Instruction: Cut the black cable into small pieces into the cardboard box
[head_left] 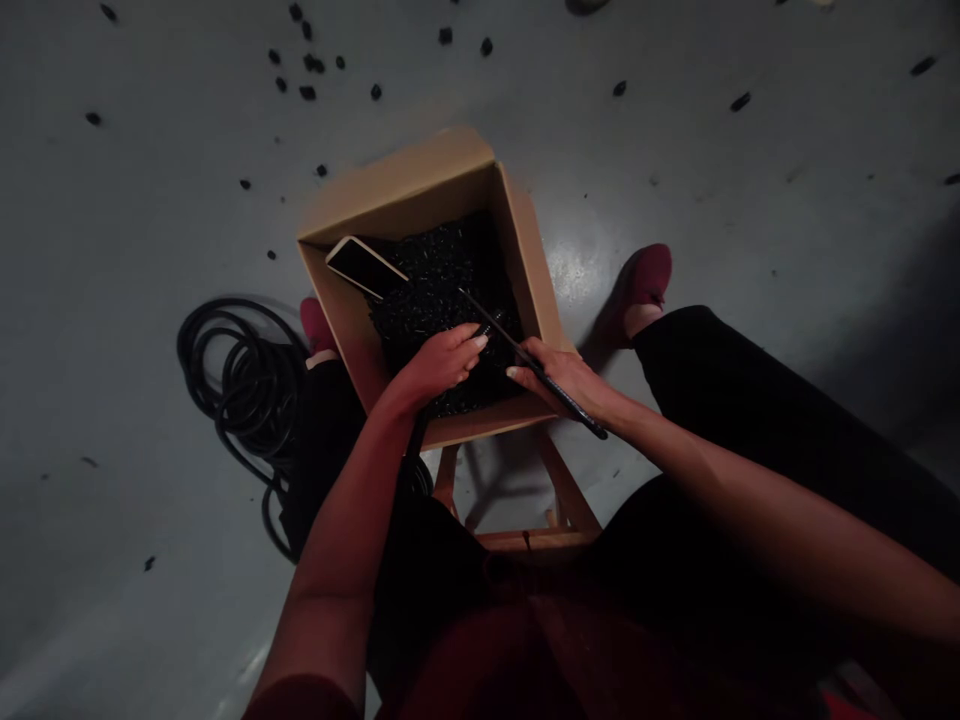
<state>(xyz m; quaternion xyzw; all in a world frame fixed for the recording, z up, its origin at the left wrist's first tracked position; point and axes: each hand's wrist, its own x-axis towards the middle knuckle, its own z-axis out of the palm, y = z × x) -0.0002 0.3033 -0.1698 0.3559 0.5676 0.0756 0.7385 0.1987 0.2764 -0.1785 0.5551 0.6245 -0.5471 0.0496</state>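
We look down on a grey floor (750, 200); scattered across it we count roughly twenty small black bits (307, 92), most of them toward the top left; no writing or brand can be read anywhere. One coil of black hose (240, 385) lies on the floor to the left of the seated person's knee; two dark red shoes (645, 280) flank one open cardboard box (420, 180), which sits on one wooden stool (555, 510) between the legs. The box is filled with small black pieces (442, 270); one phone (366, 267) lies tilted against its left wall, on top of the pieces. Our left hand (442, 362) is curled down into the pieces at the near edge of the box, its fingers closed on a few; our right hand (566, 380) grips one thin black rod (525, 360), which slants up and left over the box's contents.
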